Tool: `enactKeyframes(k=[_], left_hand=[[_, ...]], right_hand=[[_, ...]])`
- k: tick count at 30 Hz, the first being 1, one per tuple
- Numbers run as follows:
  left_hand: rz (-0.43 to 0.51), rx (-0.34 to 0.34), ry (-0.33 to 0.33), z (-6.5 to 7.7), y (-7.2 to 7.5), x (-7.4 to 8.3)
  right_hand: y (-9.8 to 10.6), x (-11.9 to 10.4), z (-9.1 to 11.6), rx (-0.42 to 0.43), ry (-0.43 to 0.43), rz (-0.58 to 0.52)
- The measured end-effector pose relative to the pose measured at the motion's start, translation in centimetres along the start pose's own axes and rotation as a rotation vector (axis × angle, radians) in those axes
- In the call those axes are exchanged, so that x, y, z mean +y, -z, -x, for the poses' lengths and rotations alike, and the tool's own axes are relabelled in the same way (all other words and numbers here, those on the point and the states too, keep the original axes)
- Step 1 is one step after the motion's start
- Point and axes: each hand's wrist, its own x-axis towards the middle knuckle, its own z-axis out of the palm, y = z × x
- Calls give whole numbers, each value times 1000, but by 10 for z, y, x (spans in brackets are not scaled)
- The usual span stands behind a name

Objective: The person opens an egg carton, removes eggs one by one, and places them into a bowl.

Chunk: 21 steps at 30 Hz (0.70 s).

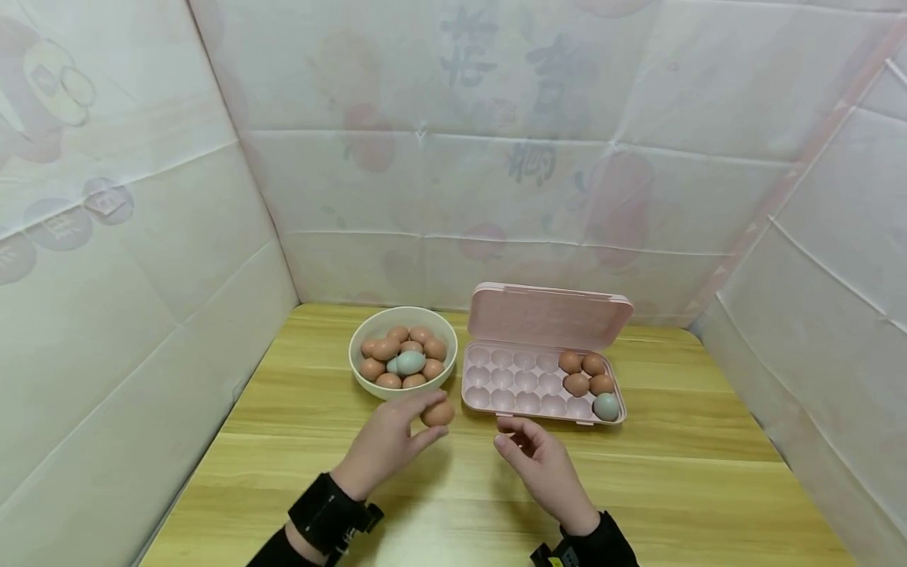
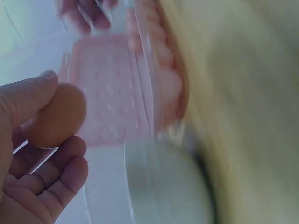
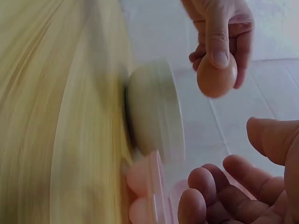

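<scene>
My left hand pinches a brown egg between thumb and fingers, just in front of the bowl. In the left wrist view the egg sits at the fingertips. To the right, my right hand holds nothing, its fingers loosely bent near the front edge of the pink egg box. The box's lid stands raised at the back. At its right end sit several brown eggs and one pale green egg. A cream bowl holds several brown eggs and pale green ones.
Everything stands on a wood-grain table. White printed sheeting rises behind it and on both sides. The bowl is left of the egg box, with a narrow gap between them.
</scene>
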Motion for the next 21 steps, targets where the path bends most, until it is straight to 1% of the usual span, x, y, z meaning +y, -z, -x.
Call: enactKeyframes(k=[2, 6, 8, 10, 12, 14, 16, 18, 21], left_hand=[[-14, -8, 10, -7, 10, -10], [-74, -26, 10, -21, 27, -34], [-108, -37, 28, -26, 34, -45], [-131, -55, 65, -31, 40, -56], [-147, -80, 120, -33, 45, -64], [-152, -107, 176, -35, 49, -72], [-161, -127, 218, -36, 51, -79], [-167, -142, 247, -36, 53, -84], [-176, -157, 260, -37, 55, -89]], right_hand=[[2, 0, 0, 15, 8, 49], [8, 0, 0, 21, 16, 143], [13, -1, -1, 21, 27, 178], [17, -1, -2, 28, 49, 203], [22, 0, -3, 35, 77, 226], [27, 1, -5, 47, 105, 245], [32, 2, -7, 59, 125, 266], [38, 4, -8, 70, 133, 284], [48, 8, -9, 89, 131, 312]])
